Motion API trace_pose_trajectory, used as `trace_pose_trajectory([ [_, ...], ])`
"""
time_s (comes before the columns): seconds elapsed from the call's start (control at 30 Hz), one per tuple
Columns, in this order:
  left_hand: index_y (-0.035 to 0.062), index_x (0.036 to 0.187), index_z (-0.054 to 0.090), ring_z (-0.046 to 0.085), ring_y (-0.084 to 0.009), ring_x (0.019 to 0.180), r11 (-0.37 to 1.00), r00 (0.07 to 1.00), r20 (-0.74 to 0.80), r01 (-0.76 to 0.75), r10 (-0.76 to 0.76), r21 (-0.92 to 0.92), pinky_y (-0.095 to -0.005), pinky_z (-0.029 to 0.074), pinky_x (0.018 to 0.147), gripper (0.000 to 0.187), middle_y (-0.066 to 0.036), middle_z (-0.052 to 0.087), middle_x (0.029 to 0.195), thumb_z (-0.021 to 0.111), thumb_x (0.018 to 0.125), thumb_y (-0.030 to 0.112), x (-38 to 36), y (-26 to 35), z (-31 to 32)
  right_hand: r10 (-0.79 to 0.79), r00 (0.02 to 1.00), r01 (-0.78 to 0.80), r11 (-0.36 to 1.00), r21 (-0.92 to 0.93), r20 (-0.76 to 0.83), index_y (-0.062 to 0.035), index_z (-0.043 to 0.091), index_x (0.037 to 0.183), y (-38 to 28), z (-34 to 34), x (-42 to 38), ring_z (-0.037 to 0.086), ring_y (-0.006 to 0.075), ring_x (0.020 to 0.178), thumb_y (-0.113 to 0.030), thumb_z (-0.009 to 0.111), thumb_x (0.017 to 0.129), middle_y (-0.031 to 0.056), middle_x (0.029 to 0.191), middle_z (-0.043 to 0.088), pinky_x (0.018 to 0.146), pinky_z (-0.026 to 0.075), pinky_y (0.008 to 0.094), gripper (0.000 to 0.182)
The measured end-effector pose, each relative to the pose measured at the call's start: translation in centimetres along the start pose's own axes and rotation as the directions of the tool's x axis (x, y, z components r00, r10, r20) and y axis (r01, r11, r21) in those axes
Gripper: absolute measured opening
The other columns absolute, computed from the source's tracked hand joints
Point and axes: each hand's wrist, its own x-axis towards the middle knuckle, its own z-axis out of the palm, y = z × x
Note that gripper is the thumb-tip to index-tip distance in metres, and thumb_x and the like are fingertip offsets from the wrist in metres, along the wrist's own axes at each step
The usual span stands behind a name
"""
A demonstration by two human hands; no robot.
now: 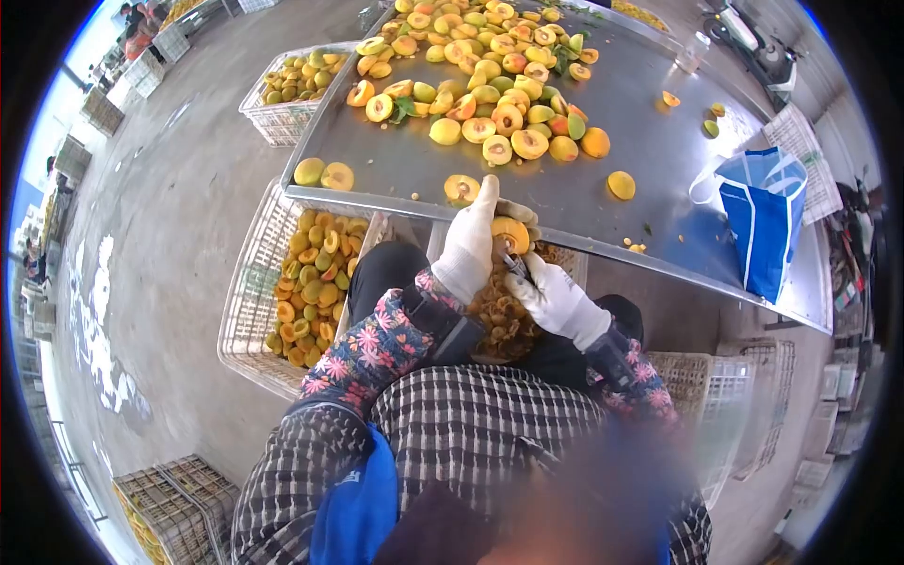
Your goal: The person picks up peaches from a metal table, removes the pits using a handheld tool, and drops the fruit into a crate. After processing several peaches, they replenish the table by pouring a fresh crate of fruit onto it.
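At the near edge of the metal table [377, 179], my left hand [469, 247], in a white glove, is closed around a halved yellow-orange fruit [509, 235], its cut face showing. My right hand [554, 299], also gloved, grips a small dark tool [515, 266] whose tip touches the fruit's centre. Another fruit half [461, 188] lies on the table just beyond my left hand. Below both hands, between the knees, is a container of brownish scraps [504, 320]. A heap of whole and halved fruit [499, 89] covers the far part of the table.
A white crate [247, 292] of fruit stands left of my legs, with another filled crate [282, 121] beyond it. On the table's right are a blue bag [761, 212] and a clear jar [692, 52]. Crates [702, 381] stand at the right. People [141, 28] are far left.
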Motion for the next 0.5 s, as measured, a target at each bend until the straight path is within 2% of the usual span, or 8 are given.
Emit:
trace_pose_trajectory([
  [0.03,-0.0054,0.093,0.059,0.067,-0.0333,0.081,1.0,1.0,-0.023,-0.013,0.013,0.012,-0.0441,0.057,0.074,0.062,-0.02,0.065,0.092,0.046,0.098,0.055,-0.2,0.0,0.2,0.04,0.999,-0.039,0.999,-0.029,0.014,-0.0013,0.05,0.108,-0.5,0.2,-0.2,0.058,0.0201,0.066,-0.041,0.051,0.099,0.0022,0.072,0.056,0.064,0.046,0.035,0.04],
  [0.13,-0.0053,0.091,0.058,0.067,-0.0332,0.078,0.999,0.994,-0.109,-0.013,0.007,-0.049,-0.0436,0.058,0.069,0.063,-0.02,0.064,0.09,0.046,0.097,0.056,-0.4,0.0,0.6,0.126,0.992,-0.115,0.959,0.259,-0.027,-0.0012,0.05,0.11,-0.7,2.6,-0.9,0.059,0.0207,0.066,-0.039,0.05,0.1,0.0025,0.072,0.057,0.065,0.046,0.0333,0.039],
  [0.17,-0.0053,0.09,0.058,0.067,-0.0333,0.077,0.996,0.99,-0.14,-0.007,-0.005,-0.085,-0.0434,0.058,0.068,0.063,-0.02,0.064,0.09,0.046,0.097,0.056,-0.5,-0.1,0.7,0.069,0.993,-0.036,0.947,0.319,-0.093,-0.0061,0.051,0.104,0.3,3.9,-0.9,0.055,0.0186,0.056,-0.036,0.049,0.101,0.0014,0.067,0.054,0.054,0.044,0.0309,0.03],
  [0.2,-0.005,0.09,0.058,0.067,-0.0333,0.077,0.995,0.991,-0.127,-0.039,0.028,-0.087,-0.0433,0.058,0.067,0.063,-0.02,0.064,0.089,0.046,0.097,0.056,-0.6,-0.1,0.8,0.248,0.968,-0.227,0.826,0.517,0.03,-0.008,0.05,0.101,-0.7,3.4,-0.8,0.051,0.017,0.052,-0.035,0.049,0.102,0.0009,0.066,0.052,0.05,0.042,0.0295,0.027],
  [0.27,-0.0046,0.089,0.058,0.067,-0.0333,0.076,0.991,0.991,-0.105,-0.098,0.089,-0.087,-0.0431,0.057,0.064,0.063,-0.02,0.064,0.089,0.046,0.096,0.057,-1.1,-0.2,0.7,0.471,0.803,-0.556,0.376,0.741,0.364,-0.0119,0.049,0.097,-3.6,2.0,-0.9,0.045,0.0138,0.044,-0.034,0.048,0.102,-0.0001,0.062,0.047,0.042,0.038,0.0269,0.023],
  [0.3,-0.0042,0.089,0.057,0.067,-0.0333,0.076,0.991,0.991,-0.096,-0.1,0.092,-0.084,-0.0432,0.057,0.064,0.062,-0.02,0.064,0.088,0.047,0.096,0.057,-1.4,-0.2,0.7,0.426,0.828,-0.508,0.293,0.81,0.365,-0.0142,0.049,0.092,-4.0,2.2,-1.0,0.038,0.0106,0.038,-0.037,0.047,0.102,-0.0004,0.06,0.043,0.035,0.031,0.0238,0.025],
  [0.4,-0.0027,0.091,0.056,0.066,-0.0331,0.075,0.991,0.995,-0.056,-0.082,0.077,-0.106,-0.0436,0.056,0.065,0.06,-0.018,0.063,0.087,0.047,0.096,0.057,-1.6,-0.1,0.9,0.387,0.806,-0.523,0.107,0.846,0.449,-0.0127,0.05,0.091,-4.1,1.8,-1.3,0.04,0.0108,0.039,-0.04,0.044,0.103,0.0,0.059,0.043,0.036,0.032,0.0236,0.031],
  [0.5,-0.0003,0.093,0.056,0.066,-0.0326,0.078,0.985,1.0,-0.027,-0.004,-0.001,-0.171,-0.0438,0.056,0.069,0.058,-0.016,0.063,0.088,0.049,0.095,0.058,-1.3,-0.2,0.7,0.373,0.807,-0.509,0.048,0.859,0.457,-0.0117,0.05,0.09,-3.9,1.8,-1.6,0.04,0.0115,0.039,-0.041,0.042,0.103,0.0005,0.059,0.042,0.035,0.032,0.0241,0.033],
])
